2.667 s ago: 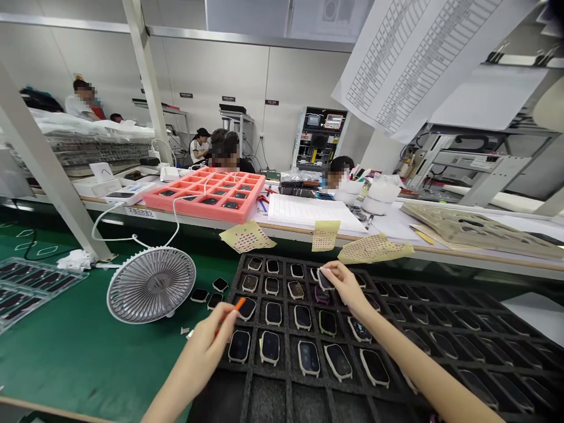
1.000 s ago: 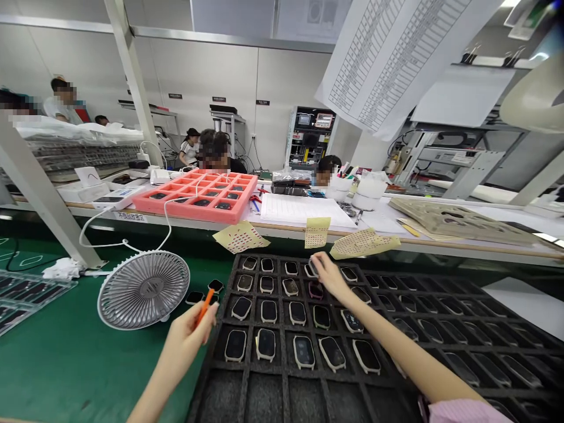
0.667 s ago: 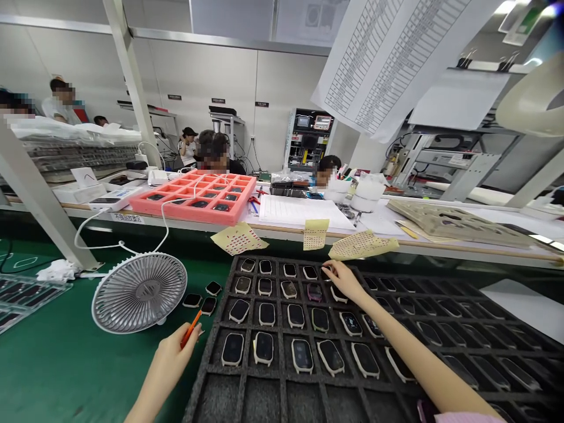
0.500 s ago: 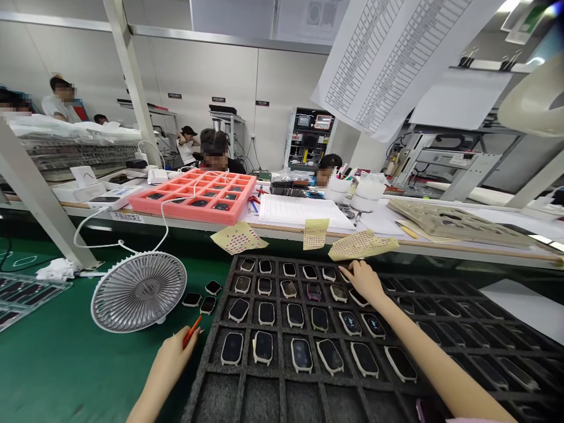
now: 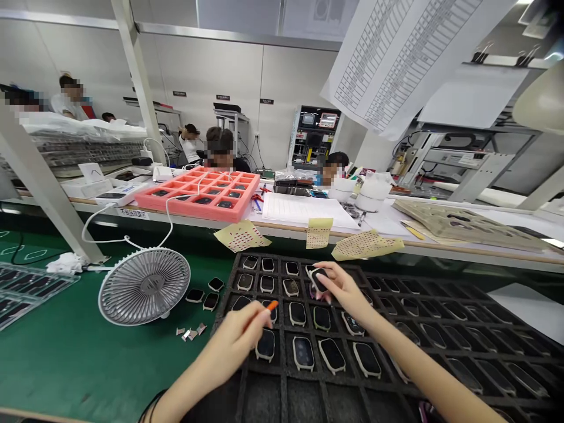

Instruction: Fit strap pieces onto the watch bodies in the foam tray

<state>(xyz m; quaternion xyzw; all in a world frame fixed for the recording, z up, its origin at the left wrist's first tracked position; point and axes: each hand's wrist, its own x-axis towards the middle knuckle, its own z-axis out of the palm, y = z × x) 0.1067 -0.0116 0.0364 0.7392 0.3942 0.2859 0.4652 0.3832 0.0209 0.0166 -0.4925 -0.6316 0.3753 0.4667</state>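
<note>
A smartwatch body with a dark screen sits between the fingers of my right hand, tilted over the back rows of the black foam tray. My left hand is closed on a slim orange tool, its tip pointing up and right; the kind of tool is unclear. That hand hovers above the tray's left side, covering some watches there. Strapless watches fill most visible compartments, among them a green-edged one.
Left of the tray, loose watches and several small metallic pieces lie on the green mat, beside a grey fan. Another foam tray adjoins on the right. Above, a shelf holds a pink foam tray; yellow sticker sheets hang down.
My left hand has moved right and over the tray with the orange tool, uncovering the small pieces. My right hand has come left from a back compartment and now holds a smartwatch body.
</note>
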